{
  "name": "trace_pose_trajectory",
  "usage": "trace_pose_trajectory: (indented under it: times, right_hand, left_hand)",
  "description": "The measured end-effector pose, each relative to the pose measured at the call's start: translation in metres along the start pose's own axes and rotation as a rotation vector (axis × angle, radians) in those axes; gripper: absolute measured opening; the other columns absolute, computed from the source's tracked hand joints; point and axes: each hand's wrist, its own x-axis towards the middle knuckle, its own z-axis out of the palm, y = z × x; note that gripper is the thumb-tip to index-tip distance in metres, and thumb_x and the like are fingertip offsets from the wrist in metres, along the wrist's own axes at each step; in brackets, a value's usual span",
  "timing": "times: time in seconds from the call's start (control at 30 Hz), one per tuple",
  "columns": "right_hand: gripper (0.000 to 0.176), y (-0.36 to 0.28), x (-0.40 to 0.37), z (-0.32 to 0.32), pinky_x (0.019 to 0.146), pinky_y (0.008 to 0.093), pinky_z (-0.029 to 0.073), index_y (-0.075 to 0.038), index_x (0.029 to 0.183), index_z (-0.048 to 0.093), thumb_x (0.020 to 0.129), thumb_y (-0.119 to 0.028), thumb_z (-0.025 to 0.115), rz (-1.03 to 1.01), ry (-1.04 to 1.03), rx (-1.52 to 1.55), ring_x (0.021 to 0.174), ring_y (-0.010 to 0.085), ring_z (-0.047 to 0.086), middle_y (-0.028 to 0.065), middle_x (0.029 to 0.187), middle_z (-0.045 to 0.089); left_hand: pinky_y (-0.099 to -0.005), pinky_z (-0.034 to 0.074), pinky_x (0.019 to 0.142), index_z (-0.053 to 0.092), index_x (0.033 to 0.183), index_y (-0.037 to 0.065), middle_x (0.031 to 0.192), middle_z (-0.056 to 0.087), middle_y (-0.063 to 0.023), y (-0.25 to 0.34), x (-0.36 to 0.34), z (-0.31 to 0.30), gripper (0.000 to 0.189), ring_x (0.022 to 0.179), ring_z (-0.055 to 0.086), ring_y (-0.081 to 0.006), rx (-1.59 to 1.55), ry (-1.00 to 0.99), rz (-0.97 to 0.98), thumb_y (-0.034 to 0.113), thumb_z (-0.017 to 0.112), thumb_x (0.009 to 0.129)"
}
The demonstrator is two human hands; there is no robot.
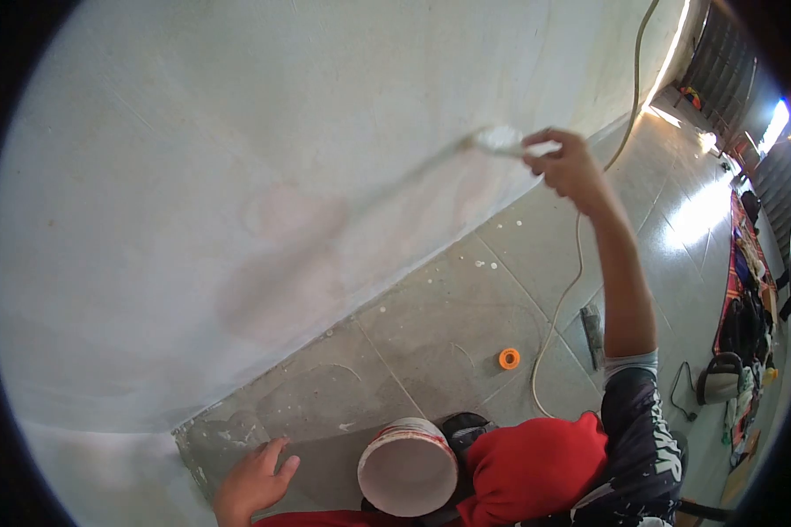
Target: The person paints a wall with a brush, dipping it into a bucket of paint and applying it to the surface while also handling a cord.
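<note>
My right hand [571, 167] grips a paintbrush [499, 139] with white-coated bristles, held out against the lower part of the pale wall [185, 132]. The brush is slightly smeared by motion, and its handle is partly hidden by my fingers. Faint pinkish, damp-looking patches show on the wall to its left. Low at the left, my left hand [259, 476] hovers over the tiled floor [448, 334] with thumb and fingers apart, holding nothing. Between my legs stands a white bucket [409, 479], its open mouth facing me, with a whitish inside.
On the floor lie an orange tape roll [509, 358], a dark flat tool [592, 336] and a long pale cable [555, 316]. White drips spot the tiles along the wall. Bags and cloths [747, 307] line the far right. My red-clothed knee [536, 461] is beside the bucket.
</note>
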Motion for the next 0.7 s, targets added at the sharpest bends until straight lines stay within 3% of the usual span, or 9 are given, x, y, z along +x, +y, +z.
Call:
trace_pose_trajectory:
  times: [0.2, 0.27, 0.33, 0.37, 0.4, 0.5, 0.53, 0.6, 0.7]
  right_hand:
    - [0.029, -0.037, 0.008, -0.046, 0.043, 0.0197, 0.030, -0.006, 0.117, 0.067, 0.090, -0.016, 0.072, -0.208, 0.200, 0.326, 0.053, 0.0025, 0.041, 0.0019, 0.076, 0.064]
    - [0.027, -0.033, 0.021, -0.041, 0.044, 0.0195, 0.029, -0.007, 0.116, 0.067, 0.091, -0.018, 0.072, -0.404, 0.300, 0.508, 0.052, 0.0022, 0.040, 0.0010, 0.075, 0.063]
    - [0.021, -0.017, 0.029, -0.010, 0.046, 0.0204, 0.030, -0.006, 0.110, 0.070, 0.093, -0.018, 0.070, -0.303, 0.297, 0.352, 0.057, 0.0011, 0.042, -0.0030, 0.071, 0.058]
    - [0.019, 0.019, 0.048, 0.004, 0.050, 0.0226, 0.033, -0.004, 0.106, 0.071, 0.093, -0.018, 0.068, -0.551, 0.401, 0.145, 0.060, 0.0021, 0.041, -0.0037, 0.068, 0.053]
    - [0.019, 0.035, 0.042, 0.015, 0.054, 0.0249, 0.035, -0.002, 0.104, 0.070, 0.094, -0.017, 0.067, -0.560, 0.433, 0.030, 0.061, 0.0041, 0.040, -0.0029, 0.066, 0.050]
    - [0.020, 0.084, 0.013, 0.020, 0.054, 0.0277, 0.038, 0.000, 0.101, 0.069, 0.093, -0.019, 0.068, -0.216, 0.068, -0.194, 0.061, 0.0064, 0.046, -0.0002, 0.064, 0.054]
    - [0.020, 0.095, 0.009, 0.016, 0.054, 0.0277, 0.038, 0.000, 0.101, 0.069, 0.093, -0.019, 0.068, -0.216, 0.070, -0.195, 0.061, 0.0064, 0.046, -0.0002, 0.064, 0.054]
    - [0.021, 0.107, 0.008, 0.013, 0.050, 0.0294, 0.039, -0.001, 0.100, 0.069, 0.093, -0.020, 0.068, -0.013, -0.218, -0.272, 0.055, 0.0089, 0.049, 0.0019, 0.064, 0.058]
    - [0.019, 0.034, 0.032, -0.020, 0.042, 0.0265, 0.034, -0.006, 0.102, 0.070, 0.091, -0.020, 0.069, 0.007, -0.043, -0.234, 0.047, 0.0068, 0.045, 0.0017, 0.066, 0.061]
  left_hand:
    - [-0.0419, 0.045, 0.105, 0.052, 0.138, 0.011, 0.135, 0.059, -0.0145, 0.001, 0.008, 0.000, 0.050, 0.125, 0.055, -0.0343, -0.002, -0.028, 0.007, 0.043, 0.052, 0.098]
    - [-0.0419, 0.045, 0.105, 0.051, 0.138, 0.012, 0.135, 0.059, -0.0143, -0.001, 0.008, 0.000, 0.050, 0.125, 0.055, -0.0343, -0.005, -0.028, 0.013, 0.043, 0.052, 0.098]
    - [-0.0421, 0.045, 0.105, 0.052, 0.137, 0.012, 0.136, 0.059, -0.0145, -0.002, 0.005, 0.000, 0.050, 0.126, 0.055, -0.0343, -0.021, -0.015, 0.019, 0.043, 0.052, 0.098]
    - [-0.0421, 0.045, 0.105, 0.052, 0.137, 0.012, 0.136, 0.059, -0.0145, 0.000, 0.002, -0.003, 0.050, 0.126, 0.055, -0.0343, -0.025, -0.018, 0.017, 0.043, 0.052, 0.098]
    - [-0.0423, 0.045, 0.105, 0.052, 0.137, 0.012, 0.136, 0.059, -0.0147, 0.003, -0.001, -0.006, 0.050, 0.126, 0.055, -0.0346, -0.016, -0.005, 0.017, 0.043, 0.052, 0.098]
    - [-0.0420, 0.045, 0.103, 0.052, 0.137, 0.010, 0.133, 0.060, -0.0152, 0.002, -0.002, -0.003, 0.049, 0.124, 0.056, -0.0347, 0.001, 0.021, 0.062, 0.041, 0.052, 0.098]
    - [-0.0415, 0.046, 0.102, 0.051, 0.136, 0.009, 0.131, 0.062, -0.0154, 0.000, -0.002, -0.002, 0.048, 0.121, 0.058, -0.0345, 0.015, 0.037, 0.100, 0.040, 0.052, 0.099]
    - [-0.0411, 0.046, 0.102, 0.051, 0.136, 0.009, 0.131, 0.062, -0.0152, 0.002, -0.004, -0.003, 0.048, 0.122, 0.058, -0.0342, 0.020, 0.036, 0.097, 0.040, 0.051, 0.099]
    - [-0.0405, 0.046, 0.102, 0.052, 0.135, 0.008, 0.131, 0.062, -0.0151, 0.001, -0.006, 0.002, 0.047, 0.122, 0.058, -0.0339, 0.015, 0.032, 0.086, 0.039, 0.052, 0.099]
